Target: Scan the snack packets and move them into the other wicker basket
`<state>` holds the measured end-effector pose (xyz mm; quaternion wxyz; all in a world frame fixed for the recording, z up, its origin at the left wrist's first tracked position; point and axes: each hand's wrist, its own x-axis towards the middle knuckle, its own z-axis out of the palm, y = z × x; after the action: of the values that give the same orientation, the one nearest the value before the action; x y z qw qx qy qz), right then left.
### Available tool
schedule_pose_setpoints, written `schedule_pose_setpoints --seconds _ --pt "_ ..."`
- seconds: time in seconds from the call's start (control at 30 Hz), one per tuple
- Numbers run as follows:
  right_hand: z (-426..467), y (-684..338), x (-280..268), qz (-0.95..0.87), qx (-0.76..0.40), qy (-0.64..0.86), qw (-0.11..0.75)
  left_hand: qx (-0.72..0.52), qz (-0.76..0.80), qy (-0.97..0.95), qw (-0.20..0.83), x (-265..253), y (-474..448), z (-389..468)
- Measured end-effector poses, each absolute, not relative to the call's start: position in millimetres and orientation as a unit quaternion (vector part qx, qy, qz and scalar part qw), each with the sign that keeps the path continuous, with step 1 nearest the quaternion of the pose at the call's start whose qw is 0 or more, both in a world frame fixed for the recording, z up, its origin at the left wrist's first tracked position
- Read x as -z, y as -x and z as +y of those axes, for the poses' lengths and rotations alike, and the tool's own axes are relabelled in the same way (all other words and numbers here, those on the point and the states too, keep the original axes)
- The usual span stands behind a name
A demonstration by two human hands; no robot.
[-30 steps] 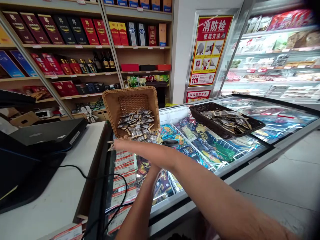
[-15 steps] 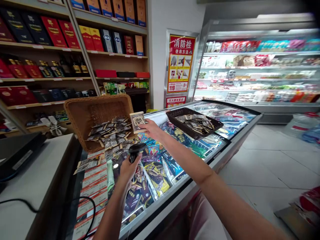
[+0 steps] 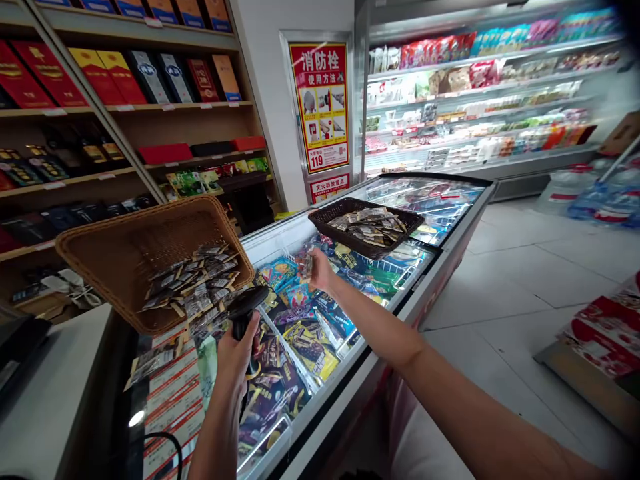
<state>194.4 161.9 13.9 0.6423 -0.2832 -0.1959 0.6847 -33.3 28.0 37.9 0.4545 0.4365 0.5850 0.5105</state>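
My left hand [image 3: 236, 350] is wrapped round the handle of a black handheld barcode scanner [image 3: 245, 303], held over the near left part of the freezer. Out over the glass, my right hand [image 3: 320, 270] pinches a small clear-and-beige snack packet [image 3: 305, 265], seen edge-on and partly hidden by the fingers. To the left, a tan wicker basket [image 3: 145, 233] lies tilted with many small packets [image 3: 200, 283] spilling from its front. Beyond my right hand, a dark brown woven basket [image 3: 345, 240] holds a pile of similar packets [image 3: 373, 223].
Beneath both hands is a glass-topped chest freezer [image 3: 453, 227] of ice creams. Price labels [image 3: 173, 393] line its left end, beside a white counter [image 3: 75, 360]. A black cable [image 3: 167, 437] curls there. Shelves of boxes stand behind; water bottles [image 3: 610, 193] and red cartons [image 3: 607, 327] are at right.
The view has swung right. My right hand has moved with the packet away from the tan basket, toward the dark one, and the packet has turned edge-on. My left hand still holds the scanner.
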Motion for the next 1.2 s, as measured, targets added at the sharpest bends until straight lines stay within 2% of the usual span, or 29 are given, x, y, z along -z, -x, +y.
schedule_pose_setpoints --seconds 0.2,0.37,0.67,0.77,0.9,0.97,1.07,1.2 --pt "162 -197 -4 -0.192 -0.719 0.218 0.631 -0.488 0.564 -0.472 0.47 -43 29 23" --pt "160 -191 -3 -0.227 -0.71 0.243 0.621 -0.49 0.555 -0.478 0.473 -39 28 26" --pt "162 -185 -6 -0.216 -0.711 0.384 0.548 -0.495 0.551 -0.489 0.461 -38 30 25" --pt "161 -191 -9 -0.254 -0.712 0.367 0.542 -0.503 0.545 -0.487 0.461 -38 30 25" --pt "154 -197 -6 -0.347 -0.735 0.341 0.472 -0.515 0.544 -0.48 0.458 -39 33 26" --pt "152 -199 -5 -0.382 -0.697 0.396 0.46 -0.518 0.548 -0.473 0.455 -41 34 26" --pt "151 -202 -7 -0.421 -0.585 0.485 0.496 -0.521 0.553 -0.467 0.453 -43 34 26" --pt "154 -206 -10 -0.422 -0.514 0.478 0.574 -0.518 0.553 -0.469 0.455 -46 34 25"
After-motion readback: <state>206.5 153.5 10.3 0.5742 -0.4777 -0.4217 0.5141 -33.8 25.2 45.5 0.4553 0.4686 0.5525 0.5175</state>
